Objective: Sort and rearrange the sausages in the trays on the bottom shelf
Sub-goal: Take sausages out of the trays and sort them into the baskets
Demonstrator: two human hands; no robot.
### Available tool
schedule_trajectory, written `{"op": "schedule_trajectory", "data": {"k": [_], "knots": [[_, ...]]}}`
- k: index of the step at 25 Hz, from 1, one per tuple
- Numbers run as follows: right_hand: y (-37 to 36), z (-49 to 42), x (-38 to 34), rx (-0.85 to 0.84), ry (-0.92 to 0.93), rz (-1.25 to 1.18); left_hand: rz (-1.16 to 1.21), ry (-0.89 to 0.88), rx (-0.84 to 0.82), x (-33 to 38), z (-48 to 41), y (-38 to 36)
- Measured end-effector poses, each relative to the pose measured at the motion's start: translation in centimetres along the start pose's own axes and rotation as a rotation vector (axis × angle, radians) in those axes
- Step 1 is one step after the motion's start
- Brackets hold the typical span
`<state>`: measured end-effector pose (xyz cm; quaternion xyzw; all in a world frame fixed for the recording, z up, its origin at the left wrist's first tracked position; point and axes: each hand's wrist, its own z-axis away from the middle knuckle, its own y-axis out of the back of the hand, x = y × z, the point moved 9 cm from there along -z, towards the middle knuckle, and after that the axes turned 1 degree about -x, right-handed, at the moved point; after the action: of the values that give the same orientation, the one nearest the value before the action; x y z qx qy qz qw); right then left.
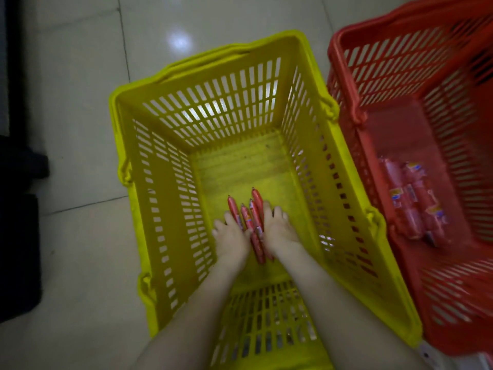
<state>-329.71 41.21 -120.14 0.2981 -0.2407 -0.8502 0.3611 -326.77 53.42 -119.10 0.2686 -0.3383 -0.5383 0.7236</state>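
- Both forearms reach down from 6 o'clock into the yellow basket [165, 209], which stands on a tiled floor [80, 102].
- Left hand [230, 236] and right hand [278, 228] flank a small bundle of thin sausages [250, 220]. The fingers of each hand are bent against its sides, so both hands grasp the bundle between them; the thumbs are hidden.
- That bundle lies on the basket floor toward the 6 o'clock end, with its tips pointing to 12 o'clock and staggered rather than level.
- At 3 o'clock, touching the yellow basket, a red basket [336, 49] holds thicker sausages [413, 204], a separate sort.
- The step seems to be gathering the thin ones into one handful.
- To do it well, squeeze evenly from 9 and 3 o'clock, tap the ends flush, and get fingertips underneath before lifting, since slick casings are likely to slide out of a loose grip.
- Keep the thin ones apart from the thick ones.
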Motion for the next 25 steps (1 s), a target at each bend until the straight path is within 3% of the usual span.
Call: {"op": "schedule_trajectory", "data": {"k": [3, 7, 10, 14, 17, 20, 23, 25], "knots": [[1.1, 1.7, -0.2, -0.109, -0.018, 0.008, 0.164, -0.037, -0.08, 1.1, 0.8, 0.9], [9.4, 7.3, -2.6, -0.009, 0.127, -0.055, 0.302, -0.103, 0.105, 6.4, 4.9, 6.8], [18.2, 14.7, -2.3, 0.184, 0.297, -0.121, 0.429, -0.403, 0.298, 14.4, 11.6, 12.0], [26.9, 26.6, 7.0, 0.583, 0.377, -0.255, 0.447, -0.939, 0.407, 25.4, 24.8, 13.3], [27.4, 34.7, 19.1, 0.804, 0.203, -0.35, 0.35, -1.297, 0.206, 32.0, 35.6, 6.6], [22.0, 38.7, 31.5, 0.883, -0.09, -0.49, 0.136, -1.435, -0.085, 34.5, 41.4, -4.2], [12.3, 38.0, 42.2, 0.74, -0.483, -0.553, -0.201, -1.384, -0.252, 34.7, 39.7, -15.0], [6.4, 35.9, 46.3, 0.601, -0.63, -0.55, -0.433, -1.352, -0.27, 34.2, 36.6, -20.3]]}}
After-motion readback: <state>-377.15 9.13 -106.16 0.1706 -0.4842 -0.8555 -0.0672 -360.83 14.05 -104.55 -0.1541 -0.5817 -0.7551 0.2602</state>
